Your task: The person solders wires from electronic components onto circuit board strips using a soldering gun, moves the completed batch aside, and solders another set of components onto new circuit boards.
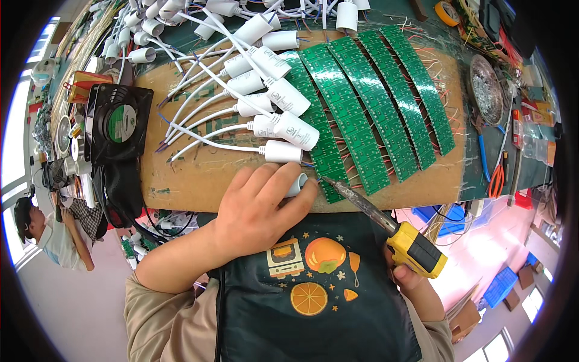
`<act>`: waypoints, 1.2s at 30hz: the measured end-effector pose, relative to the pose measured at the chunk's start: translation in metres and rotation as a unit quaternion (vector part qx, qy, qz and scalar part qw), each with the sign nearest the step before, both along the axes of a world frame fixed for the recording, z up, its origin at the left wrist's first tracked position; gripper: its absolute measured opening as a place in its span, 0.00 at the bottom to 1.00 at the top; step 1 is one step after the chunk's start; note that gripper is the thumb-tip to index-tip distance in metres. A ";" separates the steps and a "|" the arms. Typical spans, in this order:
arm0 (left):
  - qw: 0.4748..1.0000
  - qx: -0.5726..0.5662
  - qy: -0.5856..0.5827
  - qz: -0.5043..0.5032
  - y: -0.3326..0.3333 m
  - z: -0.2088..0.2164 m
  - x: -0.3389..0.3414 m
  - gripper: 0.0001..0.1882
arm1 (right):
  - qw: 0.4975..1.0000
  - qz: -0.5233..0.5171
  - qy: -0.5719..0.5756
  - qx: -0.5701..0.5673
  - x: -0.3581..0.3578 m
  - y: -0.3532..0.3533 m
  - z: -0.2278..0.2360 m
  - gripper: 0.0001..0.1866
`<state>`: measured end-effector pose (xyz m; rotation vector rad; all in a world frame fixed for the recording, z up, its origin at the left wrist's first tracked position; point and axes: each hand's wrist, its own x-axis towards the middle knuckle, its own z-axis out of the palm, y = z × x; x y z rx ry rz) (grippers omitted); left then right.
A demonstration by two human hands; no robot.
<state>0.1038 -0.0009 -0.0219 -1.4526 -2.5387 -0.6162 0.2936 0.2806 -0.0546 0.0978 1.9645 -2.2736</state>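
Over the front edge of the brown work board (422, 192), my left hand (259, 202) is closed around a white plastic cylinder (295, 186), whose end shows between the fingers. My right hand (411, 280), partly hidden behind the handle, grips a yellow and black soldering iron (416, 250). Its dark tip touches or hovers over the near end of the leftmost green circuit board strip (325, 160), just right of the cylinder; I cannot tell if it makes contact. Several white cylinders with cables (282, 151) lie in a stack left of the strips.
More green strips (368, 108) with thin red wires lie side by side on the right. A black fan (120, 123) stands at the left. A heap of white cabled cylinders (154, 27) fills the back. A round metal dish (486, 84) and orange-handled scissors (497, 181) lie right.
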 end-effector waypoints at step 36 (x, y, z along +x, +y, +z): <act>1.000 0.006 -0.016 0.011 -0.001 -0.002 0.002 0.20 | 0.998 -0.048 -0.033 0.016 0.009 -0.003 0.006 0.23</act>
